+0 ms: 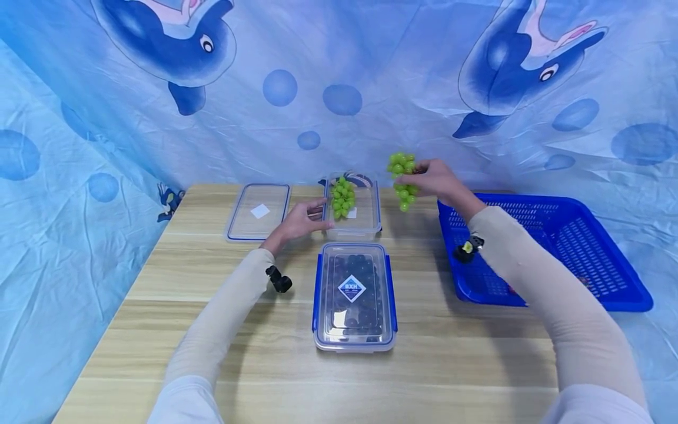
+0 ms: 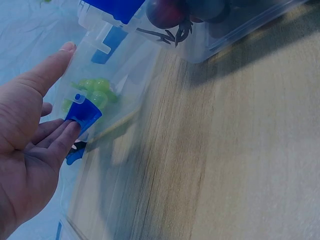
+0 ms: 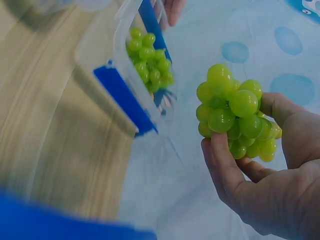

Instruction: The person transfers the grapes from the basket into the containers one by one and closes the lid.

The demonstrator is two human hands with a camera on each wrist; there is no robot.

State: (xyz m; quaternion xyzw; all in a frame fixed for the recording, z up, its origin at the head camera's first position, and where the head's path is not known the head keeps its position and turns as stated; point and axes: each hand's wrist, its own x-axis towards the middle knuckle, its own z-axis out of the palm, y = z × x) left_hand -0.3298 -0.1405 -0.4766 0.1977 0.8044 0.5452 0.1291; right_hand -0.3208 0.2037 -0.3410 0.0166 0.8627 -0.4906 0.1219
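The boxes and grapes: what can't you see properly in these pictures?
- Closed box: head view, the lid's glare and label hide most of the dark fruit inside.
- Open box: left wrist view, the top edge cuts it off.
- Grape bunch in the right hand: right wrist view, fingers cover its lower side and stem.
- Blue basket: head view, the right sleeve covers part.

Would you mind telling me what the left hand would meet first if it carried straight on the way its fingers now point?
The left hand already has its fingertips against the open clear container, at a blue latch. Pushing on would likely just press into that side wall.
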